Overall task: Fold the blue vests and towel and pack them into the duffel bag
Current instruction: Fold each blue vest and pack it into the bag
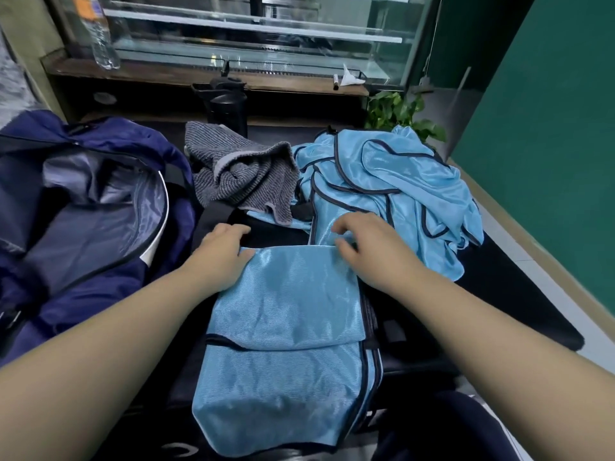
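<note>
**Folded vest held at its far edge by both hands**

A black table [519,311] is seen carrying everything. At its left, a navy duffel bag [83,207] is laid unzipped, its grey lining exposed. In front of the person, a light blue vest [286,344] is spread folded, one layer doubled over another. Further right, a heap of unfolded blue vests [399,188] is piled, and a crumpled grey towel [239,174] is placed between heap and bag. The vest's far left corner is pinched by the left hand [223,251]; the far right corner is gripped by the curled fingers of the right hand [362,241].
</note>
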The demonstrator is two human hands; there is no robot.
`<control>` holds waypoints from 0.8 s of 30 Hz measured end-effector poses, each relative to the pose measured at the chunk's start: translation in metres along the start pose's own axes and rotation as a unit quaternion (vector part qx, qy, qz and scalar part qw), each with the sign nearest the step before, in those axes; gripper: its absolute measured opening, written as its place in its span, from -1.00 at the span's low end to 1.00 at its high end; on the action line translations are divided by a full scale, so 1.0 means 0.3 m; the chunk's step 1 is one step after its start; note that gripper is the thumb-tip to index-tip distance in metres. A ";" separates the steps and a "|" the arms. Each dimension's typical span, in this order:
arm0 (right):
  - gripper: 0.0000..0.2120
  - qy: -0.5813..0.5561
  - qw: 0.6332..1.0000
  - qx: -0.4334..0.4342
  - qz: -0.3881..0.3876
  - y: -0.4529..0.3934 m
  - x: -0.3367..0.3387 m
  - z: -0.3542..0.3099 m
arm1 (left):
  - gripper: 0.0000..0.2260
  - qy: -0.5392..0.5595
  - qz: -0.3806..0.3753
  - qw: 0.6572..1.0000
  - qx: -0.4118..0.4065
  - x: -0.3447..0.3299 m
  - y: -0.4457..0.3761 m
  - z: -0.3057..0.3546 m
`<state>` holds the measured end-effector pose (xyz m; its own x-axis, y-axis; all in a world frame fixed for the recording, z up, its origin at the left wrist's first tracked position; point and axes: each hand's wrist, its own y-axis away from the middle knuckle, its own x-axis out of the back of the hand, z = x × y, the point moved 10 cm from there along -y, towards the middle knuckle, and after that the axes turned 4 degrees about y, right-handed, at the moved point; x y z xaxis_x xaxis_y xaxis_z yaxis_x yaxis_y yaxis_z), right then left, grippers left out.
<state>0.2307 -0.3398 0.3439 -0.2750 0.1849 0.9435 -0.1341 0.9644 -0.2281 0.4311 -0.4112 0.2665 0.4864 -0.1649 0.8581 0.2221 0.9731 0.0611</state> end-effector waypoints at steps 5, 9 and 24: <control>-0.69 0.097 0.969 -0.021 -0.227 -0.043 -0.165 0.016 | -0.91 -0.081 -0.049 0.995 -0.018 -0.024 -0.035 0.006; -0.68 0.074 0.948 -0.060 -0.303 -0.056 -0.175 0.062 | -0.90 0.015 -0.060 0.998 -0.007 0.005 -0.050 -0.007; -0.84 0.083 0.916 -0.127 -0.371 -0.033 -0.205 0.109 | -0.76 -0.056 -0.125 0.991 -0.004 -0.010 -0.053 -0.012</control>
<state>0.2179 -0.3670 0.2803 -0.0454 -0.5331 0.8448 0.0056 0.8456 0.5338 0.4291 -0.4266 0.2611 0.3178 -0.3812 0.8682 0.3307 0.9027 0.2753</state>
